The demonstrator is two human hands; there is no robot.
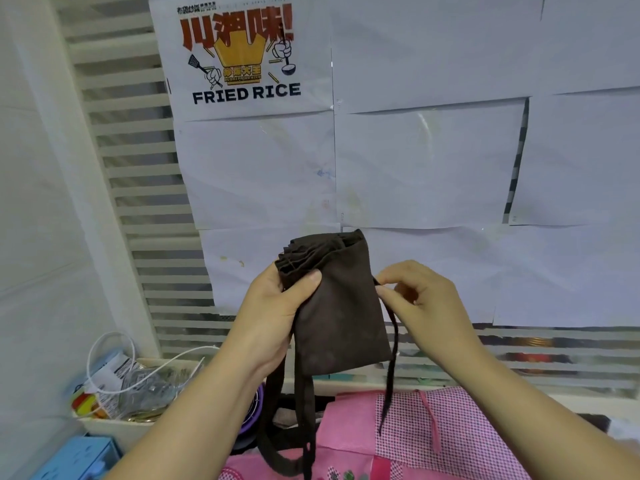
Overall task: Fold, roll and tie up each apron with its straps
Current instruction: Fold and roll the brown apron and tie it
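Nearest my lens, two bare forearms are reaching up from the bottom edge toward the middle of the feed.

Under them, lower right: the pink apron (433,434), checked cloth with a plain pink panel, is lying spread out. I cannot tell what it is resting on.

Centre: the brown apron (341,317), folded into a narrow upright bundle, is being held in the air in front of the papered wall, above the pink apron. Stacked fold edges are showing at its top left corner.

- The left hand (273,306) is gripping the bundle's left edge, with the thumb pressing flat on the front face and the fingers hidden behind the cloth.
- The right hand (426,299) is pinching the thin strap (393,351) between thumb and forefinger, just beside the bundle's right edge. That strap is hanging down from the pinch, and its end is dangling in front of the pink apron.
- The wide straps (306,410), also brown, are hanging from the bundle's bottom edge and trailing out of the bottom of the frame.

Wall: a fried-rice poster (242,53) is hanging at upper left, and plain white sheets (429,161) are covering the rest. A slatted blind (138,174) is showing to the left of and below the paper.

Lower left: a white tray (117,431) is holding packets, and a white cable (194,350) is looping over it. A blue box (79,459) is sitting in the corner.
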